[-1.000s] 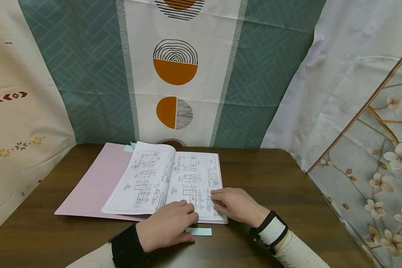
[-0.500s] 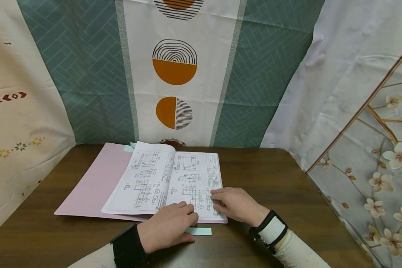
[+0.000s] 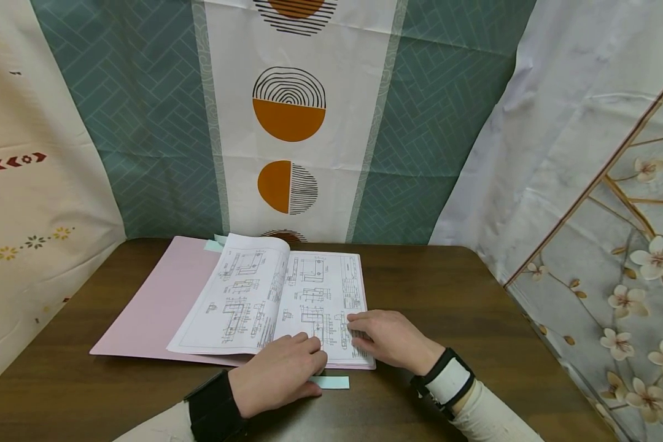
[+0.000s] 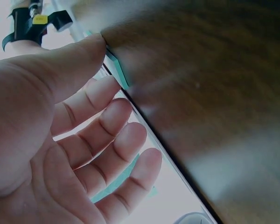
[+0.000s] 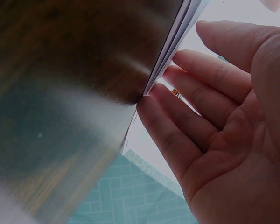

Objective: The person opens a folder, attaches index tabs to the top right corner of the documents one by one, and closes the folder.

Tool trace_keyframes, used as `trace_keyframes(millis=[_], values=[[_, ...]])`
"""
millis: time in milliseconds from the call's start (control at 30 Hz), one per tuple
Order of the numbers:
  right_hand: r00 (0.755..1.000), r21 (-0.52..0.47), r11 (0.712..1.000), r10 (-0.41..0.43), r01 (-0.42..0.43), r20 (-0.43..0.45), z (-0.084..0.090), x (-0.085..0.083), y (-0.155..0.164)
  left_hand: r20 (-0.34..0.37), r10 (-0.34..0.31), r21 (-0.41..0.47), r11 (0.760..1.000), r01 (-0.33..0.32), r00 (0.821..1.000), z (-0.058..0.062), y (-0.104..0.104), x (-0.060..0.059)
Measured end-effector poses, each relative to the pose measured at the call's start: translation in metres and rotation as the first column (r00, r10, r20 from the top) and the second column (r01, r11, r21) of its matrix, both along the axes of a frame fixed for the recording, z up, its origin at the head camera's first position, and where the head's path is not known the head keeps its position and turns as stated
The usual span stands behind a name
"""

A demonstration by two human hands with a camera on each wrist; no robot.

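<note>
A booklet of technical drawings (image 3: 320, 294) lies open on the table, its left page curving up near the fold. Beneath it and out to the left spreads a pink folder cover (image 3: 149, 307). My left hand (image 3: 279, 376) rests at the booklet's lower edge, fingers loosely bent, thumb beside a mint-green strip (image 3: 334, 382) that sticks out below. In the left wrist view, the strip (image 4: 117, 70) shows by the thumb tip. My right hand (image 3: 392, 337) touches the right page's lower right edge; in the right wrist view its relaxed fingertips (image 5: 147, 105) meet the stacked page edges.
The brown wooden table (image 3: 420, 282) extends on both sides of the booklet. Another mint-green tab (image 3: 212, 245) shows at the cover's far edge. Behind the table hangs a patterned green and white curtain (image 3: 447, 123), with floral cloth (image 3: 613, 276) at right and cream cloth (image 3: 44, 215) at left.
</note>
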State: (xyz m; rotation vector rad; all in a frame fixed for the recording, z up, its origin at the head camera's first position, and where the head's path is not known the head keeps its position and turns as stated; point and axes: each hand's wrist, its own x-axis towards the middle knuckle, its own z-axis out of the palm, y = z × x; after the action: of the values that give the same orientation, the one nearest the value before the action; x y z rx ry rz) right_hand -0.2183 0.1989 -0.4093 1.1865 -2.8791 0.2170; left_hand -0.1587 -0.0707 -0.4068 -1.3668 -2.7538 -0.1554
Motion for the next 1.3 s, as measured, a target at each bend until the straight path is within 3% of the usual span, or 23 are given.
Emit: trace_keyframes(millis=[367, 600, 967, 1300], values=[[1.0, -0.001, 1.0, 0.009, -0.009, -0.009, -0.001, 0.0, 0.0, -0.023, 0.013, -0.024, 1.0, -0.014, 1.0, 0.0, 0.002, 0.001], [1.0, 0.001, 1.0, 0.01, -0.01, -0.018, -0.002, 0.0, 0.001, 0.008, 0.021, 0.018, 1.0, -0.021, 1.0, 0.006, 0.005, 0.003], [1.0, 0.006, 1.0, 0.016, -0.016, -0.026, -0.003, -0.001, 0.002, -0.026, -0.038, -0.008, 0.999, 0.037, 0.999, 0.008, 0.005, 0.005], [1.0, 0.016, 1.0, 0.0, 0.0, -0.015, -0.003, 0.0, 0.001, 0.004, -0.011, -0.019, 1.0, 0.011, 1.0, 0.011, 0.003, 0.003]])
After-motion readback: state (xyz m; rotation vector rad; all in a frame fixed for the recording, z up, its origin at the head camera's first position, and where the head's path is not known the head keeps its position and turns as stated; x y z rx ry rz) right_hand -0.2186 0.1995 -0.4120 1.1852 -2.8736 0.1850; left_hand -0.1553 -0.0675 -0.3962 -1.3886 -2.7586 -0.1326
